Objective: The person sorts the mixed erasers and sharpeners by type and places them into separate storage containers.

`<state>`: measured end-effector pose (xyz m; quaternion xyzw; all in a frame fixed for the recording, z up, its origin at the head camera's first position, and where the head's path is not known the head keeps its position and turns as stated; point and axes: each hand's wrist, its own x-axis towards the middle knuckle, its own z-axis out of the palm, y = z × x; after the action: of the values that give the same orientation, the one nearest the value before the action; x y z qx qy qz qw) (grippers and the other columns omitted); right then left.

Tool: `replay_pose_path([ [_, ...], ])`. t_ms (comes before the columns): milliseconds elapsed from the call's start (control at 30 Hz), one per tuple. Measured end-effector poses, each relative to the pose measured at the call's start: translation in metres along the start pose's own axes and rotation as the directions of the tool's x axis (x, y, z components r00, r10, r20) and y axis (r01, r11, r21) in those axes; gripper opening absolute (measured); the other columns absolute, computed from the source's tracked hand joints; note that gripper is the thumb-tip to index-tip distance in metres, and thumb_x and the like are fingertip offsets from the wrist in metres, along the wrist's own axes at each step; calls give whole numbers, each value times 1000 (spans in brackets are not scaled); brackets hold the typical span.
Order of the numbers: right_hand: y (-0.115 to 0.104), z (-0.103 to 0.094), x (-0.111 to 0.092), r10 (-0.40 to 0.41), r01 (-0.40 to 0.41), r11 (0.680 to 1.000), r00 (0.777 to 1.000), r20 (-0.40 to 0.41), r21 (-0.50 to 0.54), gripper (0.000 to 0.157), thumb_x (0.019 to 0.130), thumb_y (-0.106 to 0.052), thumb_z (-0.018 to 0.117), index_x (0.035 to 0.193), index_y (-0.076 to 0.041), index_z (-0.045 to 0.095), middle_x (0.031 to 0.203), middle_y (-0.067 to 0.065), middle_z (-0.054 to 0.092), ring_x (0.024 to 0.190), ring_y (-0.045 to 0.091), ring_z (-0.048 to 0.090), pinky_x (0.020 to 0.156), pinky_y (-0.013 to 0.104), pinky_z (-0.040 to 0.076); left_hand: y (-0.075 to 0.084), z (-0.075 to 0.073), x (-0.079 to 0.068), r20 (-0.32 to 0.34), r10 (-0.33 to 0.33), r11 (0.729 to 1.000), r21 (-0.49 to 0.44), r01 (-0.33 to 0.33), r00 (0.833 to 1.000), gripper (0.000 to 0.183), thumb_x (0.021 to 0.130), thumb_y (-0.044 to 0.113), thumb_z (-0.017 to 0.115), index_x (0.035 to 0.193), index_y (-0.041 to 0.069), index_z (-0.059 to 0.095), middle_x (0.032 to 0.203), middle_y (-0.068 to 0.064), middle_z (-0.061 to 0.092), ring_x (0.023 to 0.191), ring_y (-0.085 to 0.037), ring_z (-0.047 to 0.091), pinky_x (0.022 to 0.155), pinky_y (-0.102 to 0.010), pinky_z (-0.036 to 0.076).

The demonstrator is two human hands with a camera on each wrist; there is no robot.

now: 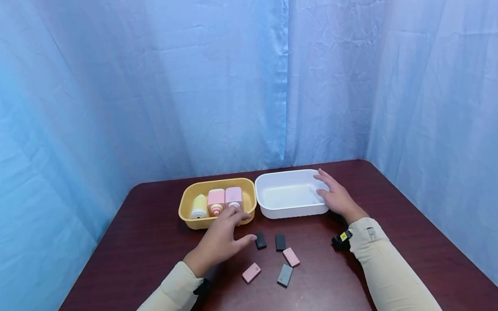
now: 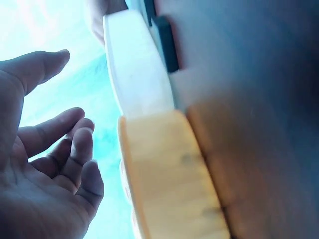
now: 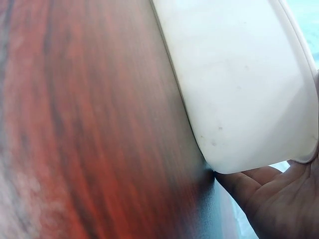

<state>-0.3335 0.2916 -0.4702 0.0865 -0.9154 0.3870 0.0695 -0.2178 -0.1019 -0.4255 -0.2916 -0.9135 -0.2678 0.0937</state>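
Observation:
My left hand (image 1: pixel 222 238) hovers in front of the yellow basket (image 1: pixel 186 216), thumb and fingers apart, holding nothing. In the left wrist view the left hand (image 2: pixel 45 169) has loosely bent fingers and stands off the basket wall (image 2: pixel 172 174). At the right end of the white basket (image 1: pixel 293 211), my right hand (image 1: pixel 339 199) holds the rim, with a thumb and a finger reaching over it. Seen from the right wrist, the right hand (image 3: pixel 284 199) lies against the outside of that white basket (image 3: pixel 244 84); its fingertips are partly hidden.
The yellow basket contains a yellow-and-white bottle (image 1: pixel 199 206), a peach bottle (image 1: pixel 216 199) and a lilac-pink bottle (image 1: pixel 234 196). Small blocks lie in front: black ones (image 1: pixel 261 241) (image 1: pixel 280 242), pink ones (image 1: pixel 251 273) (image 1: pixel 291 257) and a grey one (image 1: pixel 285 275). Blue curtains (image 1: pixel 218 86) hang behind the table.

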Motion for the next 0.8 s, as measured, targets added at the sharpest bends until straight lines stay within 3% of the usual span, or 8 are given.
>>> replay_pose_path([
  [267,3,1,2,-1,1,1000,1000,10,2,51,105,-11,51,155,-4,45,173,10,18,159,39,16,123,65,18,1,13,2,143,-23,989,-140,43,989,50,89,39,83,129,14,69,105,1,65,89,-14,62,78,-24,54],
  [433,3,1,2,-4,4,1000,1000,11,5,51,104,-10,51,154,-4,45,173,9,18,159,39,16,123,65,18,-3,21,5,248,-104,972,-181,152,963,58,88,42,83,134,12,67,98,4,65,78,-8,58,68,-23,53],
  [700,3,-1,2,5,-5,1000,1000,11,15,51,105,-11,51,155,-6,45,174,8,17,159,39,15,122,67,17,-9,27,9,324,-191,941,-209,267,926,64,85,41,85,136,8,65,78,3,63,63,-12,60,56,-27,50],
  [800,4,-1,2,3,-3,1000,1000,8,15,51,105,-12,52,155,-6,45,174,8,18,159,39,15,122,66,17,-9,27,9,347,-199,936,-208,282,917,64,84,39,87,134,7,65,75,2,64,61,-13,60,55,-27,50],
])
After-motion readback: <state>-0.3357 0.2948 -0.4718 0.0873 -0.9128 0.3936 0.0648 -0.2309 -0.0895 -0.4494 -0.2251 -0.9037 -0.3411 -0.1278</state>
